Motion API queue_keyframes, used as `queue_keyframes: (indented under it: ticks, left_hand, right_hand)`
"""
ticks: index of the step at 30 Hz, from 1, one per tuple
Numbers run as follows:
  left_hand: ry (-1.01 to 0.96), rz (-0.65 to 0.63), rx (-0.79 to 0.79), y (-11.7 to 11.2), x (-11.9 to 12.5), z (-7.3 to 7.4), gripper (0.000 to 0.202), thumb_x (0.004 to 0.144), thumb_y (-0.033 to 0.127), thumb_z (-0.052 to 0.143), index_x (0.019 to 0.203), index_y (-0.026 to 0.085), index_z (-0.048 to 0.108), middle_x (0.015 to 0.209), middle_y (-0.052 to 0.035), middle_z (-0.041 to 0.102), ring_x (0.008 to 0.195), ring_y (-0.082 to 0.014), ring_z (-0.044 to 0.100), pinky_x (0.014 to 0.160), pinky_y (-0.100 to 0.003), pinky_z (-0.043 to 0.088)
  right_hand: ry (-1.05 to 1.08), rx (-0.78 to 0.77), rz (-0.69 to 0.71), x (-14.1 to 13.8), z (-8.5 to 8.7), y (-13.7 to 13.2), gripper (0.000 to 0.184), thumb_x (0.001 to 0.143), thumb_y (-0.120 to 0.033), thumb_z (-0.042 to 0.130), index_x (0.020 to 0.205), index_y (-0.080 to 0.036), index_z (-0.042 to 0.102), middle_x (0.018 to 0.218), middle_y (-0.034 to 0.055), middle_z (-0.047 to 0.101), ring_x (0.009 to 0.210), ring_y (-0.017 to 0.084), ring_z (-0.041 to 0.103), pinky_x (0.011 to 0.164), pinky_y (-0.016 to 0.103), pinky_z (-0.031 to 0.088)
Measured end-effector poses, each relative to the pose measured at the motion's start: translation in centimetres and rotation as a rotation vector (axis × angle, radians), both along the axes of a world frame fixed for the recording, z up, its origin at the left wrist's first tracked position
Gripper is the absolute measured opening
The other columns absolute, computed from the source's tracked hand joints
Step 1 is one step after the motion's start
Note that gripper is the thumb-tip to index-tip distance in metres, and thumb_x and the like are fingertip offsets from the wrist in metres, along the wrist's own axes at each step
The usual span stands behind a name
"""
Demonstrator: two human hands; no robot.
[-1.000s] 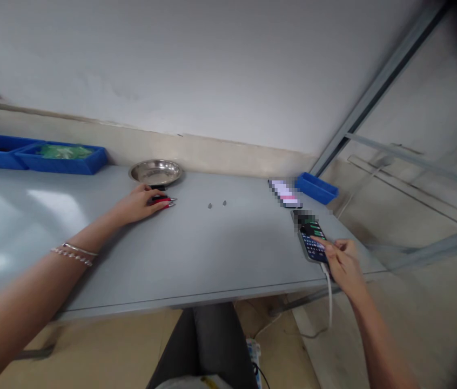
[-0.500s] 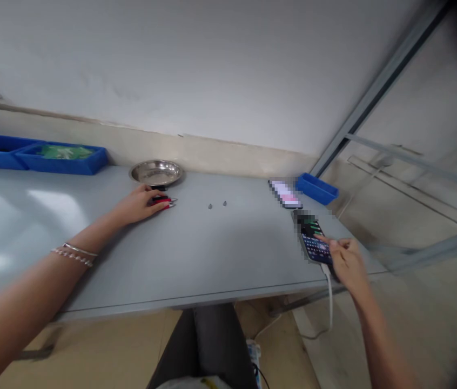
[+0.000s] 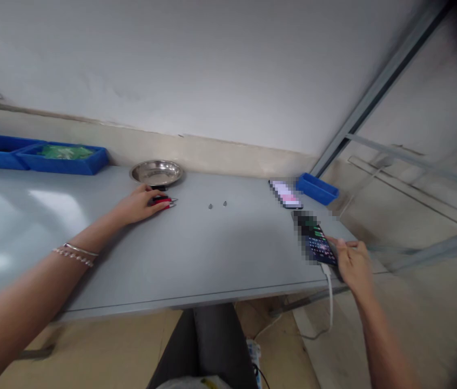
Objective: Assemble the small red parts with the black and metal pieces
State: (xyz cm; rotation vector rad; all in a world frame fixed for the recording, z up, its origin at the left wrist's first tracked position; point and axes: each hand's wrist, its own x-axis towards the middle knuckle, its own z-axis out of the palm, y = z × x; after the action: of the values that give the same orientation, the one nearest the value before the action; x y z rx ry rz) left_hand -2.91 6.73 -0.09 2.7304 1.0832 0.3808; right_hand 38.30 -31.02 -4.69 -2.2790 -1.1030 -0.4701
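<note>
My left hand (image 3: 137, 205) rests on the grey table (image 3: 196, 254), fingers curled over a red-and-black tweezers-like tool (image 3: 163, 201) whose metal tips point right. Just beyond it stands a round steel dish (image 3: 156, 172). My right hand (image 3: 352, 265) is at the table's right front edge, gripping the lower end of a lit phone (image 3: 315, 241) that lies on the table with a white cable (image 3: 329, 294) hanging from it. Two tiny metal parts (image 3: 217, 205) lie between the hands.
A second phone (image 3: 286, 194) lies farther back beside a small blue tray (image 3: 317, 188). Two blue bins (image 3: 34, 153), one with green contents, stand at the back left against the wall. Metal frame bars (image 3: 378, 86) rise at the right. A dark table leg is below.
My right hand has slid right and down off the phone's screen to its lower edge. My left hand has stayed put on the tool.
</note>
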Motion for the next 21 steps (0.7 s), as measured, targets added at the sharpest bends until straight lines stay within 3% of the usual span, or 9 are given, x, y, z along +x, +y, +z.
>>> queue_keyframes:
  ticks: [5,9,14,21]
  left_hand:
    - [-0.012,-0.022,0.013,0.1,-0.1,-0.2,0.061,0.082,0.062,0.039,0.113,0.017,0.065,0.102,-0.0124,0.057,0.096,-0.0271,0.056,0.089,-0.039,0.043]
    - [-0.015,-0.022,0.010,0.1,0.0,-0.2,0.064,0.081,0.064,0.038,0.113,0.016,0.065,0.102,-0.0125,0.057,0.096,-0.0266,0.057,0.092,-0.037,0.042]
    - [-0.002,-0.021,0.020,0.2,0.1,-0.2,0.066,0.081,0.066,0.037,0.113,0.016,0.065,0.101,-0.0121,0.058,0.097,-0.0265,0.056,0.091,-0.036,0.042]
    - [0.011,-0.002,0.004,-0.1,0.1,0.0,0.064,0.082,0.064,0.038,0.115,0.015,0.064,0.105,-0.0128,0.056,0.095,-0.0262,0.057,0.090,-0.037,0.043]
  right_hand:
    - [0.258,0.076,0.068,0.0,0.3,-1.1,0.061,0.082,-0.066,0.043,0.110,-0.019,0.070,0.084,0.0066,0.055,0.076,0.021,0.053,0.073,0.037,0.048]
    - [0.439,-0.005,0.121,-0.3,1.1,-1.8,0.067,0.070,-0.059,0.065,0.128,-0.025,0.057,0.101,0.0057,0.053,0.064,0.014,0.048,0.065,0.032,0.049]
    - [0.499,-0.032,0.124,-1.0,1.7,-1.8,0.072,0.071,-0.056,0.066,0.136,-0.030,0.049,0.112,0.0063,0.049,0.069,0.014,0.048,0.070,0.031,0.049]
    - [0.471,-0.022,0.173,-0.7,1.4,-1.7,0.065,0.074,-0.057,0.062,0.131,-0.028,0.053,0.108,0.0065,0.052,0.071,0.015,0.050,0.068,0.032,0.048]
